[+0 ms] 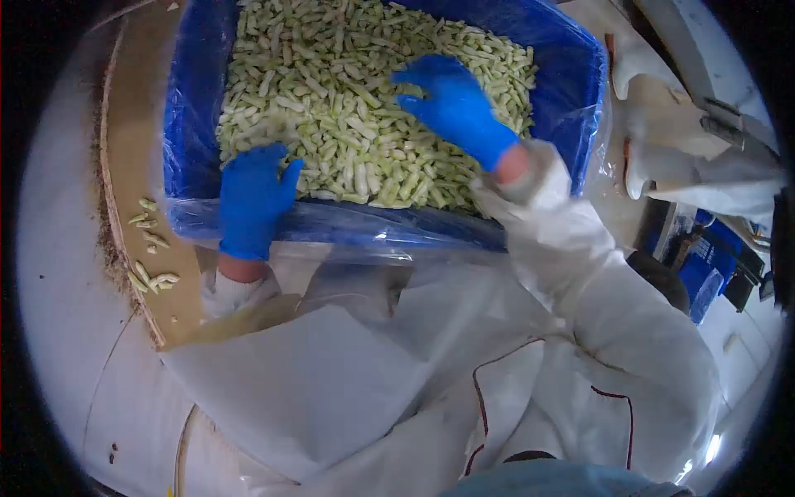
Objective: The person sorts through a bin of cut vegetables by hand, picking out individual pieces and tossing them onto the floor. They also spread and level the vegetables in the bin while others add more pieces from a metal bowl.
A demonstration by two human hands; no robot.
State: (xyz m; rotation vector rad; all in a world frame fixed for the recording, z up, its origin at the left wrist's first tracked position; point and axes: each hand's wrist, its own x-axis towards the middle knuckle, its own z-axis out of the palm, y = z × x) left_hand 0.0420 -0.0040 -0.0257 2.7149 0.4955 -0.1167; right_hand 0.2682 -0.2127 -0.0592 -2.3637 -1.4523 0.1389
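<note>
Shows, in the head view, a blue bin [580,95] lined with clear plastic [389,255] and filled with pale green pieces [339,91]. Reaches the right hand [451,101], gloved in blue, over the pieces in the bin's right half, thumb and fingers spread, back of it upward. Has the left hand [253,203], gloved alike, over the bin's near left corner, thumb apart from the fingers, fingertips by the edge of the pieces. Cannot tell whether any piece touches either palm. Shows loose pieces [146,277] too, scattered on a tan surface [139,74] just left of the bin. Includes, at right, white boots [639,66] beyond the bin and, below them, a blue object [714,250], too unclear to name. Wears a white apron [315,381], spread below both hands.
</note>
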